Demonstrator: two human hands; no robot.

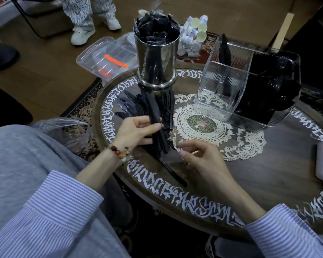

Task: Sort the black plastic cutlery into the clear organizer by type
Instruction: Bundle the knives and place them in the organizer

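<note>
A bundle of black cutlery (158,135) is being gripped by the left hand (136,131), fingers curled round the handles, above a round dark table (268,183). The right hand (198,155) is being held just beside it, fingers loosely bent, nothing grasped. More cutlery is lying beneath, near a metal canister (157,62). The clear organizer (222,90) is standing to the right, some black pieces already inside.

A home living room: a round dark wooden table (268,174) with a cream lace doily (237,144) stands on a patterned rug (78,108) over wood-plank floor (50,67).
</note>
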